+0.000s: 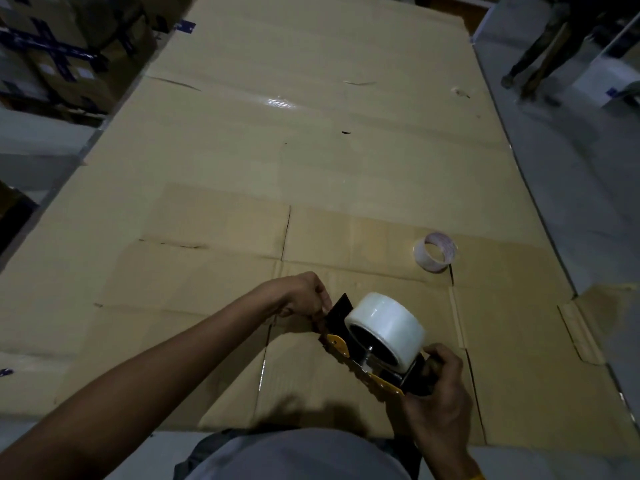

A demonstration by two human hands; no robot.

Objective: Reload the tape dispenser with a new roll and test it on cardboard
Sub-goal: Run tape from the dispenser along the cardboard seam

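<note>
Left hand (304,294) is up at the front end of the tape dispenser (367,351), fingers (323,303) pinched together at the black flap, looks like on the tape's loose end, though I can't see the tape itself there. New clear roll (386,329) is already on the hub, one roll loaded. Right hand (438,386) has its fingers wrapped on the handle, holding the dispenser just over the flattened cardboard (346,150). So I'd say we're at threading; next it needs the end fed past the blade. One spent core (435,251) sits far right.
</note>
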